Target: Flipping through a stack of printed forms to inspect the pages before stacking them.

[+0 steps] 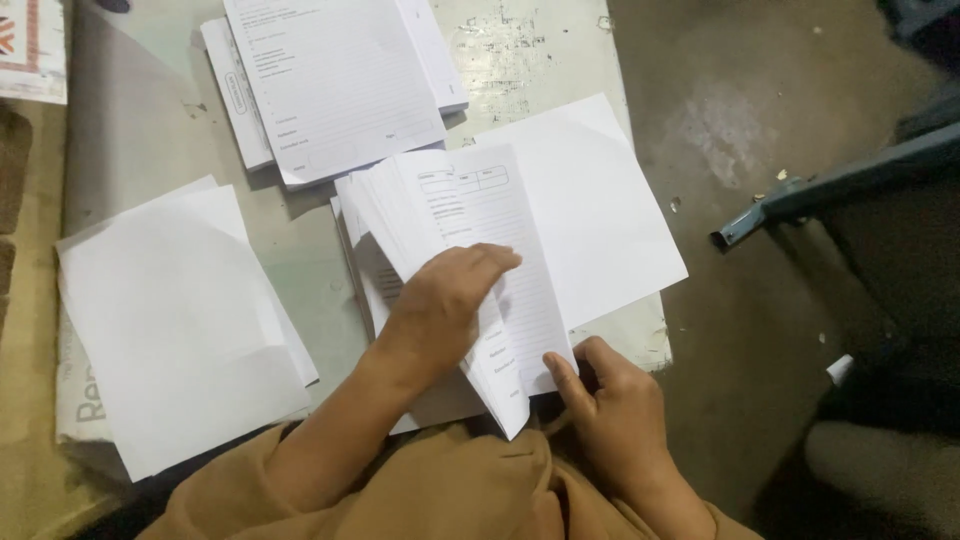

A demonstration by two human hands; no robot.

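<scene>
A scuffed grey-green worktop [300, 250] sits low over a dusty concrete floor [740, 120], seen from above the person's lap. At its near middle lies the stack of printed forms [455, 220], a thick sheaf of ruled white sheets fanned at its left edge, its long axis running away from the person and leaning a little to the left. The left hand [440, 305] lies on top of the stack, palm down, fingers loosely spread and curled across the lower half of the top sheet, pressing rather than gripping. The right hand [615, 405] is at the stack's near right corner, thumb and fingers narrowed in a pinch on the lower edges of the sheets, which lift and bend there. So the stack lies straight ahead of both hands, the right one at its near end and the left one further up along its length; the right is the hand that has hold of the paper edge.

Under the stack's right side a blank white sheet [610, 220] spreads out and overhangs the worktop's edge. Further back lies a second pile of printed forms [335, 85], apart from the first. To the left, well apart, is a pile of blank white paper [175, 320], slightly skewed. A blue-grey metal bar [800, 195] slants over the floor at right. Tan sleeves [430, 490] fill the bottom edge.
</scene>
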